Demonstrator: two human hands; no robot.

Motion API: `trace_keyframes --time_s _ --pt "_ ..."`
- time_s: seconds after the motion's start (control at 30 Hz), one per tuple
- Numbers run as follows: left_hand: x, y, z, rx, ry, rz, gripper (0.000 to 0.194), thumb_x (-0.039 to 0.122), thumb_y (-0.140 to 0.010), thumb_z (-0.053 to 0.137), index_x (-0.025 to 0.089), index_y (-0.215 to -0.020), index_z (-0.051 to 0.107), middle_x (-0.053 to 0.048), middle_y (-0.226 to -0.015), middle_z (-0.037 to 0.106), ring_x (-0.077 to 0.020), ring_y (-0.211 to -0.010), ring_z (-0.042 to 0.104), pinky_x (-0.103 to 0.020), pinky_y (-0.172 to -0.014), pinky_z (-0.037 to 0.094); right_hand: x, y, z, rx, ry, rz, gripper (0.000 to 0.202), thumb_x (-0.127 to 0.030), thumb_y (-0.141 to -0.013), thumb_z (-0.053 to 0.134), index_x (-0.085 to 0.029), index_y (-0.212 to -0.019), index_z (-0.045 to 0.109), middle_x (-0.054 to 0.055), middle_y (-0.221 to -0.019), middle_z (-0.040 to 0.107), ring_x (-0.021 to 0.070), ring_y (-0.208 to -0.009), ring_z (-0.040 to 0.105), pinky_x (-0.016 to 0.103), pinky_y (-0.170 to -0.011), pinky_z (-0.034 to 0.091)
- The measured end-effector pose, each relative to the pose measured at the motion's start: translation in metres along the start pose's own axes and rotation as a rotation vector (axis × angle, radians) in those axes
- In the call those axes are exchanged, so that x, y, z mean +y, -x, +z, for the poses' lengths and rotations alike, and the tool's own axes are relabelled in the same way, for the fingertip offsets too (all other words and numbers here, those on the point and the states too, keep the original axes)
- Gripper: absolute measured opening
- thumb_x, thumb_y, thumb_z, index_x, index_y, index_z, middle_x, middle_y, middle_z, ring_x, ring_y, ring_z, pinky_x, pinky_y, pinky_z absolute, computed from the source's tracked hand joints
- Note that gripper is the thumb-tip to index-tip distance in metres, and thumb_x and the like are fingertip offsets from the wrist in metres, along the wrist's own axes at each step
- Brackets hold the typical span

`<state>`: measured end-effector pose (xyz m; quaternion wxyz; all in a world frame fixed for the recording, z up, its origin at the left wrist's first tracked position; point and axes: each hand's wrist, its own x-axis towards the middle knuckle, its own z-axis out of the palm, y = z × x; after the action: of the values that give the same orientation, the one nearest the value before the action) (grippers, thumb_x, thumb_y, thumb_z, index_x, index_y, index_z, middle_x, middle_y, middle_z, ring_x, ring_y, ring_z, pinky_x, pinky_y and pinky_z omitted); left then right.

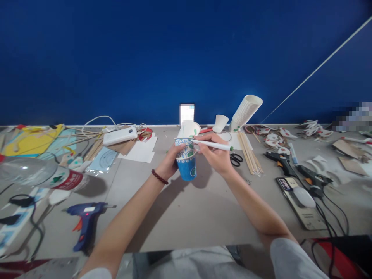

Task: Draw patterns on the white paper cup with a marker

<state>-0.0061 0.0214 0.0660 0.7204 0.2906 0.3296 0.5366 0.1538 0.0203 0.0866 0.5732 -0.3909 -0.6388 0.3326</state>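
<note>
Head view: the left hand, with a beaded bracelet at its wrist, has its grip closed around the left side of the blue cup. The thumb lies across the cup's patterned upper part, so the blue cup stands just right of the palm, its plain lower part projecting below the fingers above the surface. A white cup shows at the far side of its rim; whether it sits inside or behind cannot be told. The right hand holds a white pen in a narrow pinch, the green end to the right and the other end aimed left at the cup's rim; whether that end touches cannot be told. Just right of this grip lie black scissors, and farther right a bundle of wooden sticks. On the far side, to the right, a stack of paper cups leans beside a single small cup. At the right, two black glue guns lie near a phone. At the near left is a blue glue gun, with a clear bottle on its side beyond it, and a white power bank farther still.
</note>
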Motion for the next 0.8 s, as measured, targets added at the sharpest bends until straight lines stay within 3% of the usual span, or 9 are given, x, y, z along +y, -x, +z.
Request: trace_keyframes --time_s 0.8 --pt "-0.0006 -0.0002 -0.0001 0.017 0.003 -0.024 0.034 0.035 -0.066 0.082 0.017 -0.092 0.07 -0.007 -0.104 0.077 -0.0246 -0.097 0.071 -0.034 -0.088 0.054 -0.0026 0.0002 0.0007 0.007 0.012 0.004 0.012 -0.028 -0.085 0.067 -0.02 -0.092 0.071 0.006 -0.098 0.076 0.019 -0.084 0.072 0.031 -0.061 0.061"
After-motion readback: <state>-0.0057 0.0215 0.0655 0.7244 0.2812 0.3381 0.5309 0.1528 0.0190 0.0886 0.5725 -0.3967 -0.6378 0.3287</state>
